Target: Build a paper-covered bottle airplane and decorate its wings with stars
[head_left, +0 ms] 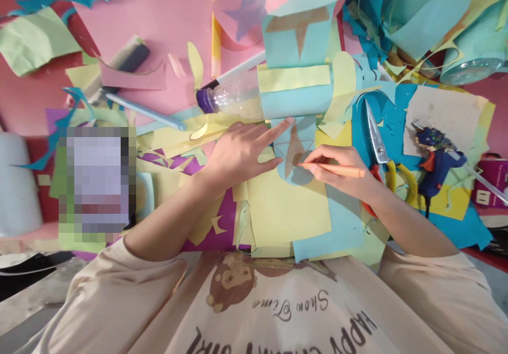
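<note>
The surface (24, 100), red where it shows, is buried under cut coloured paper from left to right. A big pink sheet (159, 20) covers the far left. Curled teal rolls (420, 15) pile up at the far right. Near the person lies a yellow sheet (286, 211), with purple scraps (222, 227) to its left.

A clear bottle (234, 97) lies on its side just beyond the hands. Its purple cap points left and its right part is wrapped in blue and yellow paper. What is in it cannot be told.

The blue piece (296, 150) lies in the middle on the yellow sheet, reaching away toward the bottle's wrap. It is light blue and rounded at its near end, with a pointed cut-out showing brown through it and thin drawn lines around that.

The left hand (238, 155) rests flat, its fingers spread and straight, the index tip on the far part of the blue piece. The right hand (341, 169) has its fingers pinching an orange pencil (337, 170), whose tip touches the blue piece at the cut-out.

Scissors (377, 142) with yellow and red handles lie just right of that hand. A blue glue gun (436, 158) lies further right.
</note>
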`<state>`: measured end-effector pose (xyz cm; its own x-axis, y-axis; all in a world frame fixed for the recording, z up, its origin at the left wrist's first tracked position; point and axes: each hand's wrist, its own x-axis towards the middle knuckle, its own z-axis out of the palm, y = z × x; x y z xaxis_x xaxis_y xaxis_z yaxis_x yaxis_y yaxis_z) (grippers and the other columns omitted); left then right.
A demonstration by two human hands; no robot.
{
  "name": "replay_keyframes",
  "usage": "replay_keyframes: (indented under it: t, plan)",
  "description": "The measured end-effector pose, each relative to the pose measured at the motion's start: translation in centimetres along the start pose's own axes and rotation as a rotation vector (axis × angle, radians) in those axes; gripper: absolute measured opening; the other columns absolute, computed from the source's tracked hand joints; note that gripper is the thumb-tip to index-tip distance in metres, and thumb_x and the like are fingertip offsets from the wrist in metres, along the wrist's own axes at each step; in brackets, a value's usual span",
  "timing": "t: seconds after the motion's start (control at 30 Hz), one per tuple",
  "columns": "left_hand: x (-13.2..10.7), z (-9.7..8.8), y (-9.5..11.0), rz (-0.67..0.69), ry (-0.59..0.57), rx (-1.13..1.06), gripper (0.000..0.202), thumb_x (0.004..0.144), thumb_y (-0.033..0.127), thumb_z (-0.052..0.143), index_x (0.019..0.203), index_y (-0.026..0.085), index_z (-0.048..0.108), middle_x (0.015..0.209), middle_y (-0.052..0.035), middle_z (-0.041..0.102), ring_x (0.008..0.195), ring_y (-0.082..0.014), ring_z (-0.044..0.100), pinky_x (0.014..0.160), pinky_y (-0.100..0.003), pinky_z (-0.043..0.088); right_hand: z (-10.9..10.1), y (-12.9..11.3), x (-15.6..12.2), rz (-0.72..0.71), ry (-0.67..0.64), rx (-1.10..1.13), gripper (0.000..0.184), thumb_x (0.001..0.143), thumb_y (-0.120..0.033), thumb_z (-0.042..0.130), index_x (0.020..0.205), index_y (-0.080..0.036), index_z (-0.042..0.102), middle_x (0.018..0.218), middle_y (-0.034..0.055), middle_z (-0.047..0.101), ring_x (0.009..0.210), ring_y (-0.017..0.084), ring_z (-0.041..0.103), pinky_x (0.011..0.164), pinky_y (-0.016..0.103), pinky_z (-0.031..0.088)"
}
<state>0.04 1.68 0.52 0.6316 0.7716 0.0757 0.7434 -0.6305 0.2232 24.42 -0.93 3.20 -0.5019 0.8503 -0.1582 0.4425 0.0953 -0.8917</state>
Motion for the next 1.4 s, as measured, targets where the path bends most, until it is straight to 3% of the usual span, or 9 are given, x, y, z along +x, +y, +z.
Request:
replay_keyframes:
  t: [1.1,1.4]
  plan:
    - [-0.13,0.2,-0.09,0.024,0.028,0.025,0.06,0.091,0.043,0.054,0.145,0.018,0.043,0.075,-0.0011,0.062,0.069,-0.0186,0.059,0.066,-0.029,0.044,-0.17,0.32,-0.16,0.061,-0.02,0.026,0.017,0.089,-0.03,0.062,0.077,-0.017,0.063,0.076,0.0004,0.069,0.064,0.009,0.057,0.056,0.02,0.041]
    - [-0.04,0.14,-0.09,0.032,0.024,0.035,0.061,0.091,0.043,0.054,0.145,0.018,0.043,0.076,-0.0012,0.062,0.069,-0.0189,0.059,0.066,-0.03,0.044,-0.17,0.43,-0.05,0.031,0.007,0.002,0.022,0.091,-0.036,0.059,0.082,-0.017,0.063,0.075,0.0005,0.068,0.061,0.009,0.056,0.055,0.021,0.038]
